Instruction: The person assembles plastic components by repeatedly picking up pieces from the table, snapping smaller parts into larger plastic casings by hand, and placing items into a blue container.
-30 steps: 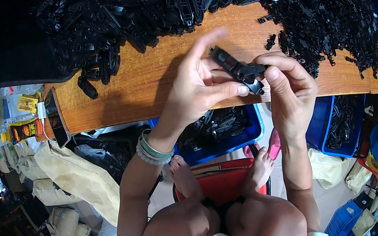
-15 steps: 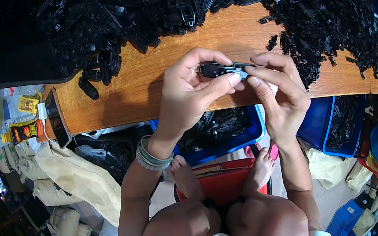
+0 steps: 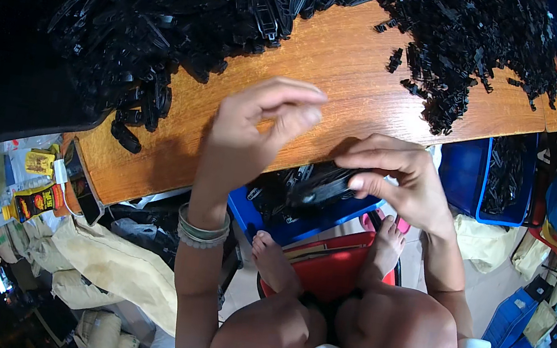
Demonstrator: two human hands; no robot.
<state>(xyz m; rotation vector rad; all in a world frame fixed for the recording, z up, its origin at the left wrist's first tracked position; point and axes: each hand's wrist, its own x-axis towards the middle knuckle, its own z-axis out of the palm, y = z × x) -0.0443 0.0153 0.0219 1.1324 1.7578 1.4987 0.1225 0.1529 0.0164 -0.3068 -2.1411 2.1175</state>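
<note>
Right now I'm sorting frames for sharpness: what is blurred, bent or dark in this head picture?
Head view: the black plastic part under the right hand is motion-smeared; the left hand is slightly soft, empty; the wooden table's straight edge bows from fisheye; the corners go black; the black parts heap loses detail in shadow.

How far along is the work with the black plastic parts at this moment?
Done: black pieces already lie in the blue bin under the bench edge. In hand: the right hand holds a black part over that bin; the left hand is raised and empty. Left: two big heaps, left pile and right pile.
</note>
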